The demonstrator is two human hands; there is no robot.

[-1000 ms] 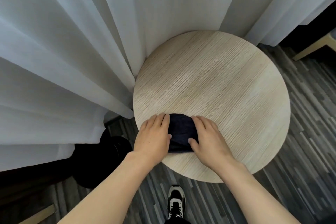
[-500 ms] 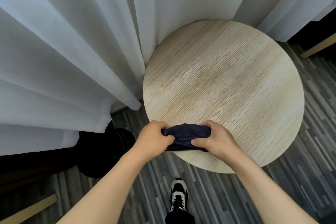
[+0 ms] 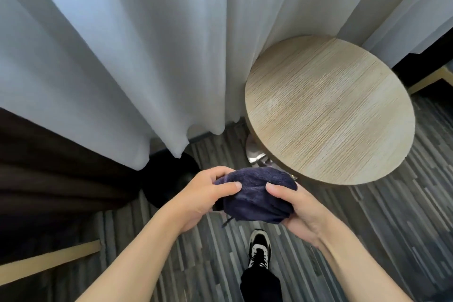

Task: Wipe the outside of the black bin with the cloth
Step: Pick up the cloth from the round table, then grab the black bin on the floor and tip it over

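Note:
A dark navy cloth (image 3: 255,192), bunched up, hangs in the air between both my hands, over the floor and off the table. My left hand (image 3: 206,193) grips its left end with thumb on top. My right hand (image 3: 296,206) cups its right side and underside. The black bin (image 3: 169,179) stands on the floor just beyond my left hand, partly hidden under the curtain hem and by my fingers.
A round light-wood table (image 3: 328,110) on a metal base (image 3: 255,154) stands to the right. White curtains (image 3: 137,56) hang at the back and left. A dark drape (image 3: 49,169) lies lower left. My shoe (image 3: 259,247) is on the striped grey floor.
Both hands lifted the cloth off the table's front edge and carried it left, toward me. My view swung left, so the bin shows more and the table sits to the right.

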